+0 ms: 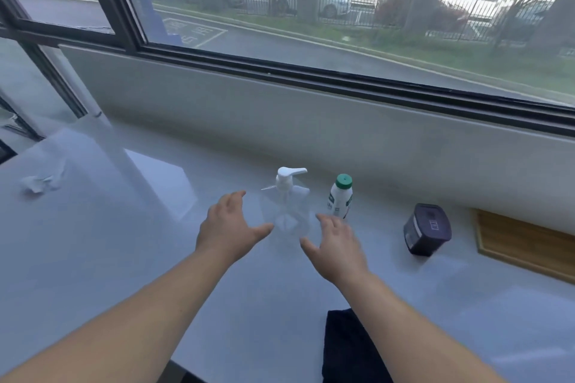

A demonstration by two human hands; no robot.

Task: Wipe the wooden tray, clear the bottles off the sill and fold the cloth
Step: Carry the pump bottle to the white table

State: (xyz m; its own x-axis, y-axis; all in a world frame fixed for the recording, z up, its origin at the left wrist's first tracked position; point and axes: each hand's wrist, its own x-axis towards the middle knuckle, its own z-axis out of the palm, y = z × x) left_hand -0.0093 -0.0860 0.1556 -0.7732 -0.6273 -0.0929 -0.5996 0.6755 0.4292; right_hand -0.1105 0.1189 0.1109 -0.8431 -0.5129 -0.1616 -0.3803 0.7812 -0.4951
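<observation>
A clear pump bottle [287, 211] with a white pump head stands on the white sill [124, 258]. My left hand [230, 227] is open just left of it and my right hand [336, 246] is open just right of it; neither touches it. A small white bottle with a green cap [340, 196] stands right behind my right hand. The wooden tray [525, 242] lies at the far right against the wall. A dark cloth [348, 348] lies at the sill's near edge under my right forearm.
A dark purple lidded container [427, 229] sits between the small bottle and the tray. A crumpled white tissue [37, 183] lies at the far left. The window wall runs along the back of the sill.
</observation>
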